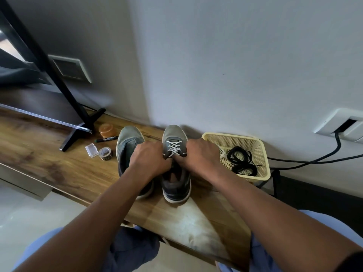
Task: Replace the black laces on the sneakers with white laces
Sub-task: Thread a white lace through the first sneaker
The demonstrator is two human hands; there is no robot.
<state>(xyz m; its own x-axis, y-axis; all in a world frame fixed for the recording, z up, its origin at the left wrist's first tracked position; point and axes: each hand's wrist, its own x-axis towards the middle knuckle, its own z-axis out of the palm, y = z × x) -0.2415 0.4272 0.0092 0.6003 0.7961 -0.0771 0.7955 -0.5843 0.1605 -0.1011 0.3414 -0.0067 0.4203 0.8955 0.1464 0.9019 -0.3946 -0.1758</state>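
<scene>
At frame centre both hands, the left hand (149, 158) and right hand (202, 156), pinch the white lace (173, 148) on the right sneaker (174, 173), nearly laced; the left sneaker (127, 146) looks laceless, black laces (241, 160) discarded in the basket (261, 152).

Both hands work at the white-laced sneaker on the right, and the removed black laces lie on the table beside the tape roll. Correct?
Not quite. In the head view the black laces lie in the cream basket right of the sneakers, not by the tape roll. Both hands, left and right, do work at the white-laced sneaker.

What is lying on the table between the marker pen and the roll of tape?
In the head view, only bare wooden table lies between the marker and the tape roll.
</scene>
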